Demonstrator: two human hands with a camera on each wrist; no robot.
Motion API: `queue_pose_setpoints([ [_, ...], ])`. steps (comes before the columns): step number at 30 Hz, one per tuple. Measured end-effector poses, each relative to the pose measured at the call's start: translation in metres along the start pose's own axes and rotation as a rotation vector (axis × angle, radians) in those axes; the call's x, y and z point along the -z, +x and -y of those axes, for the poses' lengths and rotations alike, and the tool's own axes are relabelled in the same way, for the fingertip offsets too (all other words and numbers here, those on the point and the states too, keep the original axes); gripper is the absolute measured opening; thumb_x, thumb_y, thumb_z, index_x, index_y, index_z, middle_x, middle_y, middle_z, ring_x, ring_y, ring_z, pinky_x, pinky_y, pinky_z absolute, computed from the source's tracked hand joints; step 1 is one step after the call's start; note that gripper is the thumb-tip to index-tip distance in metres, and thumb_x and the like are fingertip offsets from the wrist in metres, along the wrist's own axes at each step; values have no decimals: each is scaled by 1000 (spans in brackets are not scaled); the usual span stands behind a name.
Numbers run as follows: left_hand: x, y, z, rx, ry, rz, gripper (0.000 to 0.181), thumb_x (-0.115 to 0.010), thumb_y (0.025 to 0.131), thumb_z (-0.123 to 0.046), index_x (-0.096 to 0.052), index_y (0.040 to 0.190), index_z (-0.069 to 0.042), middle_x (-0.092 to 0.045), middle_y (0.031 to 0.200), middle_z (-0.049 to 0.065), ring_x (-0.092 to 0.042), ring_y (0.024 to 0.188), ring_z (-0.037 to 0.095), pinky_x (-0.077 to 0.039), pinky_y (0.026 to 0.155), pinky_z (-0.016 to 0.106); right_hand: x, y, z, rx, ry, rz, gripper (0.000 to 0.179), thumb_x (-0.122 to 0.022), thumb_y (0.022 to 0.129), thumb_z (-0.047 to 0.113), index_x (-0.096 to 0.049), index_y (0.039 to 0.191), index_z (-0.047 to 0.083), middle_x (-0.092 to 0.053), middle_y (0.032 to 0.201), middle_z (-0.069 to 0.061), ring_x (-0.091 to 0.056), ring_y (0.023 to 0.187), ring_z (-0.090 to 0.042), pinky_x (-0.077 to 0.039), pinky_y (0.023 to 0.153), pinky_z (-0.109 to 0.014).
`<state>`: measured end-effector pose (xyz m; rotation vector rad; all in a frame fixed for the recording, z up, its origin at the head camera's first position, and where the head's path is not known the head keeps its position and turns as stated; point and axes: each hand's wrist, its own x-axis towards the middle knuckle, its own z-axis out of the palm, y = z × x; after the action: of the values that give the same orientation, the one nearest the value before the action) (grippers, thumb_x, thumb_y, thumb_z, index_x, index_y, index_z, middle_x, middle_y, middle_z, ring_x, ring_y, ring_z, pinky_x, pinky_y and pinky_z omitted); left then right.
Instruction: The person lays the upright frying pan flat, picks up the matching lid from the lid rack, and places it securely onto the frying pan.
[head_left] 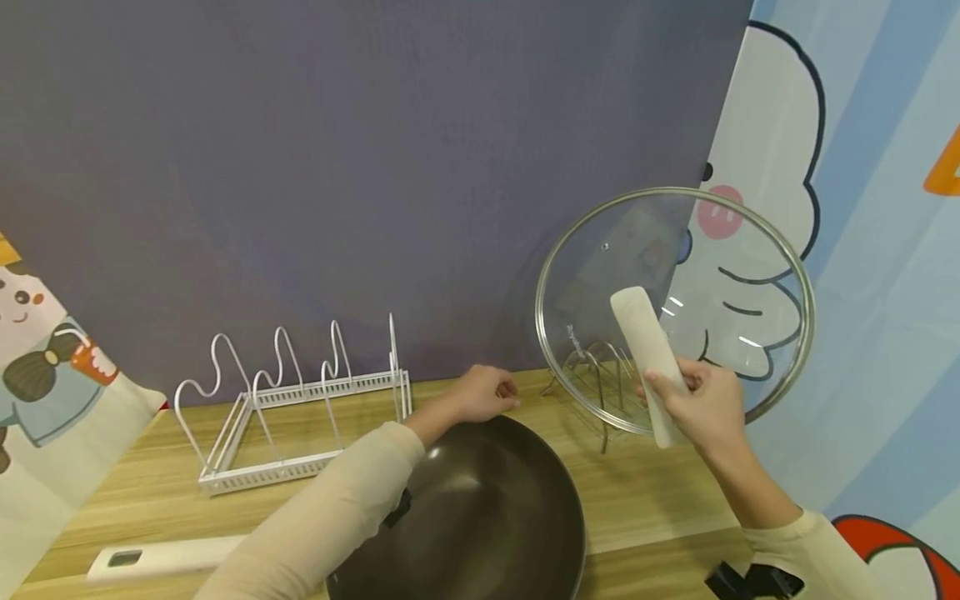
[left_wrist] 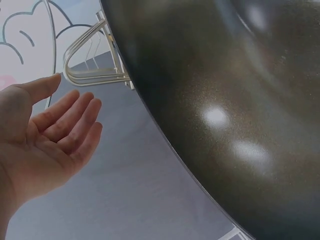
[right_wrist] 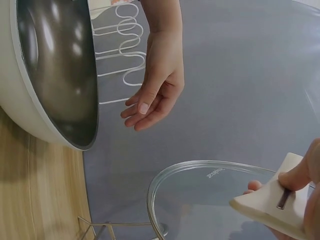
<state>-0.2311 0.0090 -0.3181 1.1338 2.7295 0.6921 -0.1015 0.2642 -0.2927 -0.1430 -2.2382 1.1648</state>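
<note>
My right hand (head_left: 708, 410) grips the long white handle (head_left: 643, 329) of a clear glass lid (head_left: 546, 275) with a metal rim. The lid is held up on edge, its glass facing the back wall. Behind its lower part a small metal wire rack (head_left: 603, 437) shows through; whether they touch I cannot tell. My left hand (head_left: 483, 393) hangs over the far rim of a dark-coated frying pan (head_left: 487, 508), holding nothing. Its fingers curl loosely, apart from the pan in the left wrist view. The pan's outside is pale in the right wrist view, and its white handle (head_left: 168, 557) points left.
A white wire rack (head_left: 262, 471) with several looped dividers stands left of the pan at the back of the wooden table (head_left: 645, 508). Behind it rises a grey panel (head_left: 375, 167). Cartoon-printed cloth (head_left: 870, 333) hangs at the right, with more at the left.
</note>
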Motion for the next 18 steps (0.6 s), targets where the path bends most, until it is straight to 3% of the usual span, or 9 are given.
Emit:
queue_pose_setpoints([
  [9,1,-9,2,-27,28,21,26,-66,89,-20,-68,106,0,-74,101,12,-69,96,25,-54,89,36,4,-6,0,-25,18,72,40,-69,87,14,-62,114,-15,-74,67,-2,-62,53,9,-51,55,-13],
  [16,3,-18,6,-11,6,32,29,-67,88,-19,-66,111,-2,-74,101,11,-70,94,24,-55,87,36,4,-10,2,-12,39,83,41,-69,87,11,-60,114,-18,-74,74,-15,-63,53,8,-52,56,-13],
  [18,3,-21,7,-8,-5,40,30,-68,87,-19,-65,112,-3,-74,101,12,-70,95,24,-55,88,36,5,-11,2,-21,36,91,41,-69,88,13,-60,114,-17,-74,74,-14,-64,53,7,-52,56,-14],
])
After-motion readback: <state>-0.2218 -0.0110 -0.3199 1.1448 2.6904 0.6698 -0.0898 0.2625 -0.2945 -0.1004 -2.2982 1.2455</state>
